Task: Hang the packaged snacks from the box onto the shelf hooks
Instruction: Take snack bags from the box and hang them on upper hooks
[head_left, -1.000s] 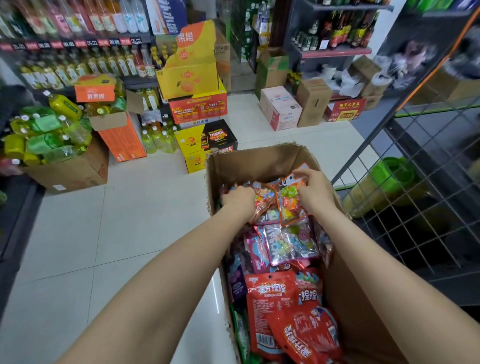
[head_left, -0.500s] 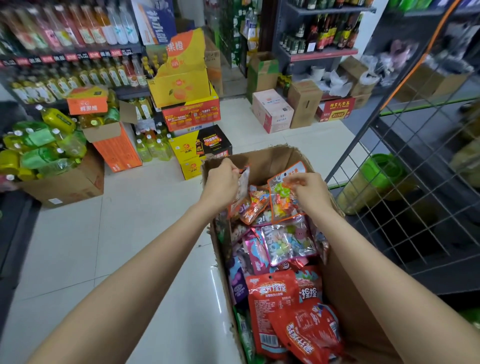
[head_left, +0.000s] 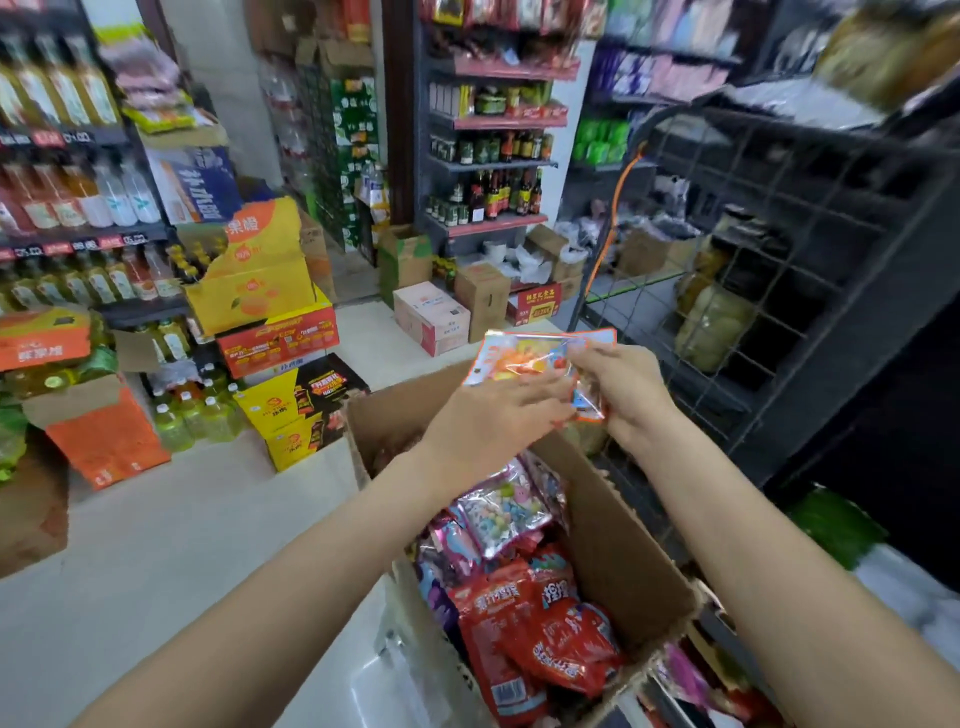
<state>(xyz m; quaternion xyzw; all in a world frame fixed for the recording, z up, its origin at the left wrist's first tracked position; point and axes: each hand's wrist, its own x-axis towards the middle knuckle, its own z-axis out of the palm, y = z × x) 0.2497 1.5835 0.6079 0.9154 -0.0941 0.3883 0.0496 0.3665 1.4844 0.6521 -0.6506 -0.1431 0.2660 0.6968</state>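
Both hands up over open cardboard box (head_left: 618, 525). R hand (head_left: 631, 387) pinching orange-edged clear snack packet (head_left: 524, 358) at its right end, packet held in air above box's far end. L hand (head_left: 493, 421) w/ fingers reaching onto packet's lower edge; blurred, prob gripping it but can't tell for sure. Box full of more snack packs: red bags (head_left: 540, 639) near end, pastel candy pack (head_left: 501, 512) mid. Black wire grid shelf (head_left: 769, 291) just right of box.

Your way to the wire rack (head_left: 769, 291) on the right is free above the box (head_left: 618, 540); left, stacked cartons (head_left: 270, 312) block the floor (head_left: 171, 535).
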